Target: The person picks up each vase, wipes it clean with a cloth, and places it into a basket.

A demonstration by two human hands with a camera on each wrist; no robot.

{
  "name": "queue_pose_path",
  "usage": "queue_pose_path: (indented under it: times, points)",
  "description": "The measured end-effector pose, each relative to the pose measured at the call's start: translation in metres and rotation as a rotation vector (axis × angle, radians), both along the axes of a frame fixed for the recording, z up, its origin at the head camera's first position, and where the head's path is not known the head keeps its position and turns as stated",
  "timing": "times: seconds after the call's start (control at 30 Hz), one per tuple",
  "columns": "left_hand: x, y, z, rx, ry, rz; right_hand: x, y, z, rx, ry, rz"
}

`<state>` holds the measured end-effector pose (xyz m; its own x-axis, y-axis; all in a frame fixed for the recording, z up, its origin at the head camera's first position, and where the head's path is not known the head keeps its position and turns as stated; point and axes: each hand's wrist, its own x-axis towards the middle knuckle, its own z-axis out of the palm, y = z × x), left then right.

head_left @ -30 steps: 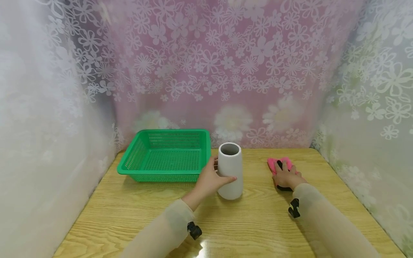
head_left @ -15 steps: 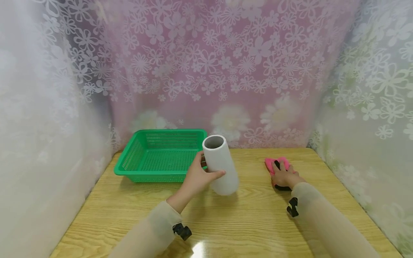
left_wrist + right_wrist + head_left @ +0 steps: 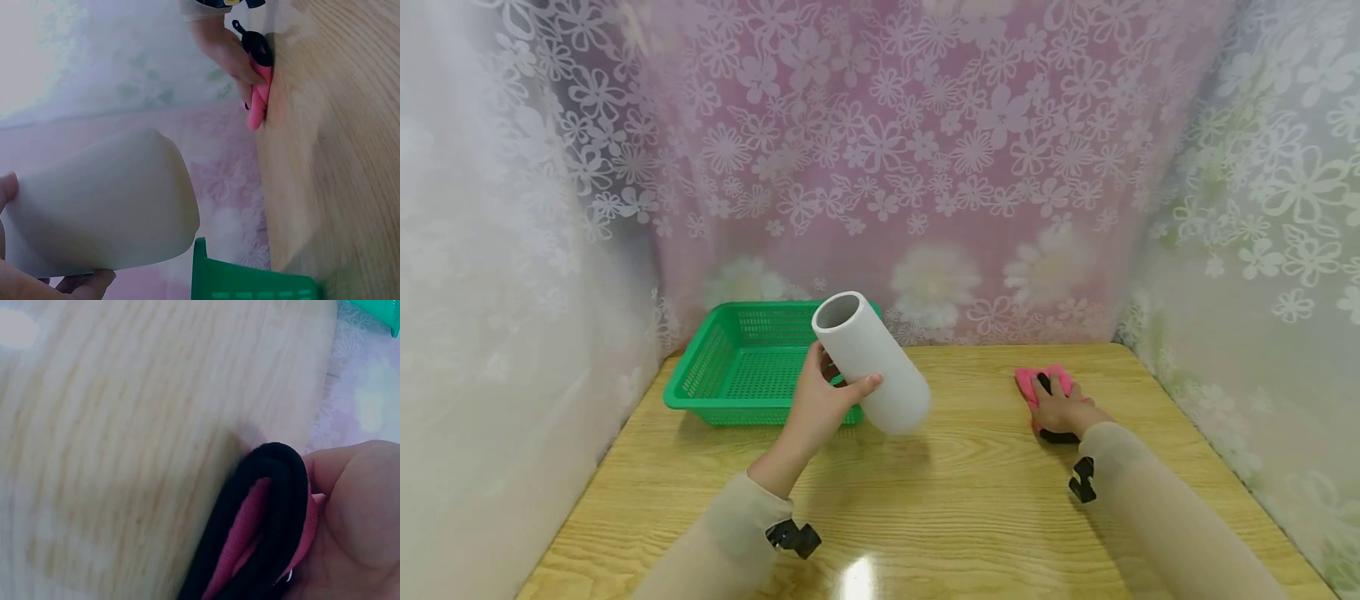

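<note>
My left hand [image 3: 820, 396] grips a white vase [image 3: 876, 354] by its side, thumb across the front. The vase is tilted, its open mouth toward the upper left and its base lifted off the table. In the left wrist view the vase [image 3: 119, 203] shows its smooth wall and base, with fingertips along its edges. On the right, my right hand [image 3: 1062, 410] holds a folded pink cloth [image 3: 1033, 385] with a black edge down on the table. In the right wrist view the cloth's black border [image 3: 275, 487] is doubled over beside the palm.
A green plastic basket [image 3: 700, 404] with slotted walls stands at the back left, partly behind the vase and my left hand. The wooden table [image 3: 985, 500] runs back to a pink flowered curtain [image 3: 910, 167]. Pale curtains hang at both sides.
My left hand has lifted the vase off the table, moved it left in front of the basket and tilted its mouth leftward. The right hand and the cloth have stayed in place.
</note>
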<state>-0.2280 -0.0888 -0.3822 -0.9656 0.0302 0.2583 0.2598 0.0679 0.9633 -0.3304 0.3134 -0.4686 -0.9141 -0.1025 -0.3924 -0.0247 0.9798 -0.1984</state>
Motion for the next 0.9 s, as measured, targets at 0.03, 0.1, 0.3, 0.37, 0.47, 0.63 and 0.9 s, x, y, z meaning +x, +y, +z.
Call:
queue_pose_path:
  times: [0.03, 0.1, 0.3, 0.37, 0.47, 0.63, 0.9]
  points:
    - [0.000, -0.002, 0.001, 0.005, 0.001, 0.002, 0.001, 0.000, 0.002, 0.004, 0.001, 0.006]
    - [0.001, -0.007, 0.003, 0.010, 0.004, 0.008, 0.001, 0.000, 0.006, 0.014, 0.006, 0.027]
    - [0.003, -0.019, 0.008, 0.020, 0.022, 0.026, 0.002, 0.001, 0.021, -0.005, -0.040, 0.068]
    - [0.003, -0.022, 0.010, 0.028, 0.032, 0.026, 0.000, 0.002, 0.026, -0.015, -0.070, 0.062]
    - [0.003, -0.027, 0.012, 0.042, 0.052, 0.034, -0.004, 0.005, 0.032, -0.014, -0.110, 0.072]
    - [0.004, -0.036, 0.016, 0.075, 0.080, 0.054, -0.004, 0.009, 0.043, 0.003, -0.154, 0.127]
    - [0.003, -0.048, 0.019, 0.116, 0.120, 0.108, 0.002, 0.012, 0.057, -0.124, -0.217, 0.162]
